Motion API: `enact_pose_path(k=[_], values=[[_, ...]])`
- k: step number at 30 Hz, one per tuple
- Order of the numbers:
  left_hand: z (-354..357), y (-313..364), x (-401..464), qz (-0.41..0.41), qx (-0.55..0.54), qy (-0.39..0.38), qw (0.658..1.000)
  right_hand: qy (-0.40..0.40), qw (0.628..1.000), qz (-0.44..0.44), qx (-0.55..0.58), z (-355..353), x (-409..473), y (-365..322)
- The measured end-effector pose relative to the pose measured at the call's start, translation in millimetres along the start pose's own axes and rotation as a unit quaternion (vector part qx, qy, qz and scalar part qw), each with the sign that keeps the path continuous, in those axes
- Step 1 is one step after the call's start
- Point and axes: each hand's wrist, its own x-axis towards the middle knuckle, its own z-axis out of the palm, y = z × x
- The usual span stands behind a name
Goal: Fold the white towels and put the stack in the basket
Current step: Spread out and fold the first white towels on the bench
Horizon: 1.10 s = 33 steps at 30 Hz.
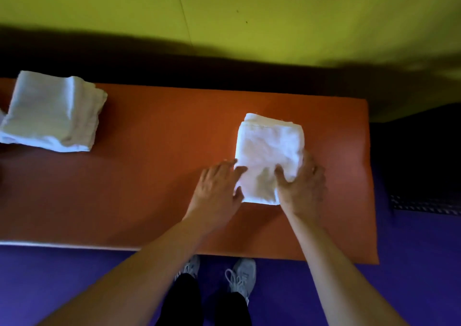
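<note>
Both hands, left (217, 186) and right (301, 186), grip the folded white terry towel (269, 151); the white folded stack (52, 111) waits on the orange desk (162, 151), no basket visible.

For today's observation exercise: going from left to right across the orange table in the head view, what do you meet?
Stack of folded towels → left hand → folded towel → right hand, all on the orange table.

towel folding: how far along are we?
Done: a stack of folded towels sits at the table's left end. In hand: left hand and right hand grip another folded towel. Left: stacking them and basketing; no basket in view.
</note>
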Motion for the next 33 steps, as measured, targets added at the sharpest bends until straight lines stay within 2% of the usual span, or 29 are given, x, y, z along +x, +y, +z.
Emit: enact_pose_path(k=[3, 7, 13, 18, 22, 24, 27, 30, 33], values=[[-34, -54, -8, -0.070, 0.036, 0.037, 0.996, -0.079, 0.997, 0.021, 0.004, 12, -24, 0], [-83, -139, -20, -0.165, 0.052, 0.093, 0.980, -0.079, 0.997, 0.013, 0.025, 27, -34, -22], [-130, -230, -32, -0.231, 0.044, 0.180, 0.955, -0.092, 0.996, -0.021, 0.007, 55, -39, -87], [-150, -296, -27, -0.350, 0.010, 0.216, 0.911, -0.100, 0.995, -0.028, 0.002, 73, -42, -128], [-151, -338, -29, -0.488, -0.092, 0.197, 0.845, -0.082, 0.996, -0.022, 0.001, 81, -42, -144], [-148, -352, -36, -0.486, -0.149, 0.160, 0.846, -0.068, 0.998, -0.007, 0.015, 83, -40, -146], [-150, -368, -42, -0.477, -0.215, 0.168, 0.835, -0.074, 0.995, 0.012, 0.073, 83, -34, -140], [-150, -376, -42, -0.477, -0.247, 0.178, 0.825, -0.088, 0.984, 0.069, 0.140, 82, -25, -131], [-145, -375, -37, -0.458, -0.268, 0.149, 0.834, -0.102, 0.975, 0.121, 0.154, 84, -18, -124]])
